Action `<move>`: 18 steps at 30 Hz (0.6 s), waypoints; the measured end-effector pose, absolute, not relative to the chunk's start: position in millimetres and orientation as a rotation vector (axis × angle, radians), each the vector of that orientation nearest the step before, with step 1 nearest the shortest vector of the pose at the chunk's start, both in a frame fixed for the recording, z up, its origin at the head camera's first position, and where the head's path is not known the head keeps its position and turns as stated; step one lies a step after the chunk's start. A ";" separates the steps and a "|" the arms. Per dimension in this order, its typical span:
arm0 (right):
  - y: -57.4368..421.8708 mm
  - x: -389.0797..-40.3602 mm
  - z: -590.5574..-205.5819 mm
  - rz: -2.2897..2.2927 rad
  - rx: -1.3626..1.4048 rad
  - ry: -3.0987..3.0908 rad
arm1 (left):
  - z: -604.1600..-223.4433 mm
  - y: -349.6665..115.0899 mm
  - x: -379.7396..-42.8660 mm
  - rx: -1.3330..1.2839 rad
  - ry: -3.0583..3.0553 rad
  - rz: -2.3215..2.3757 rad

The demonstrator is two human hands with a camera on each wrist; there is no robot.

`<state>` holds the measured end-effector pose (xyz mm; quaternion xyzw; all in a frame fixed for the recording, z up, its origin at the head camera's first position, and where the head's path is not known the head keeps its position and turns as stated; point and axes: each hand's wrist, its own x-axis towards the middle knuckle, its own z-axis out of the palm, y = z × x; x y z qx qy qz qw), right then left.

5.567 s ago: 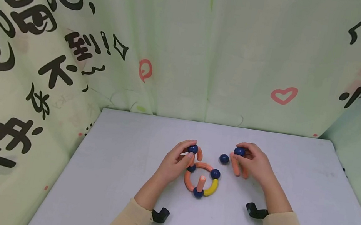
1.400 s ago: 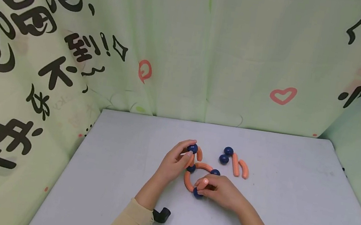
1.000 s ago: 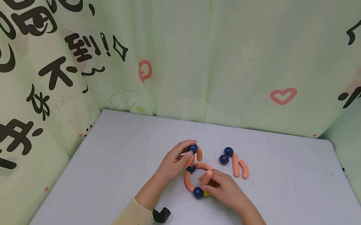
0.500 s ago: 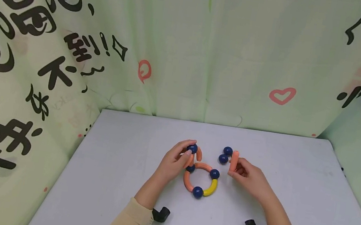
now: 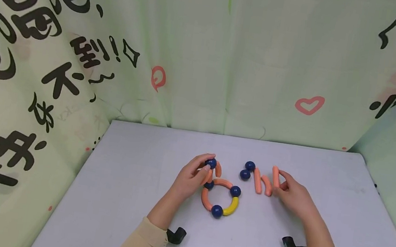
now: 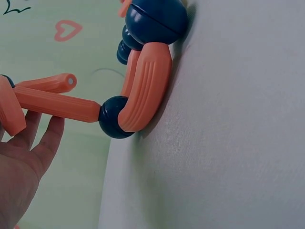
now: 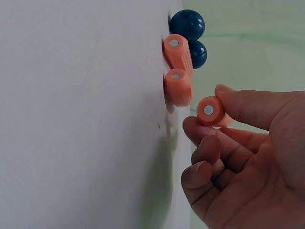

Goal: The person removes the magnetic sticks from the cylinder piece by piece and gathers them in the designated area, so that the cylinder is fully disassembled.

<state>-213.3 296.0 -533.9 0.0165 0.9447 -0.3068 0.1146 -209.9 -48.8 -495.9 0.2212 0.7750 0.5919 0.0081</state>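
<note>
My left hand [image 5: 192, 176] pinches a dark blue magnetic ball [image 5: 211, 163] at the top of an upright orange stick [image 6: 62, 103]. That stick rises from the back-left ball of a ring lying on the table, made of curved orange rods [image 5: 206, 199], a curved yellow rod [image 5: 231, 206] and blue balls such as the front one [image 5: 217, 211]. Other orange rods branch from the held ball, one [image 5: 218, 169] to its right. Between thumb and fingertips, my right hand [image 5: 294, 195] pinches a straight orange magnetic stick [image 7: 209, 110], its metal end facing the right wrist camera.
Two loose blue balls [image 5: 245, 174] lie right of the ring. Beside them are a straight orange stick [image 5: 257, 181] and a curved orange rod [image 5: 267, 186], just left of my right hand. A printed curtain [image 5: 260, 64] stands behind the white table [image 5: 133, 199].
My right hand set down a blue ball, then pulled the upright straight stick off the ring's front ball and carried it right, past the loose pieces. My left hand stayed in place.
</note>
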 end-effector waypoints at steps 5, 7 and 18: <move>300.8 -213.2 -540.8 -0.830 0.072 2.749 | -514.9 -46.7 -218.4 0.667 2.442 1.853; 300.9 -213.8 -543.3 -0.817 0.076 2.756 | -521.4 -46.5 -221.8 0.640 2.445 1.850; 294.8 -212.8 -542.5 -0.802 0.121 2.774 | -527.4 -49.1 -224.5 0.658 2.425 1.875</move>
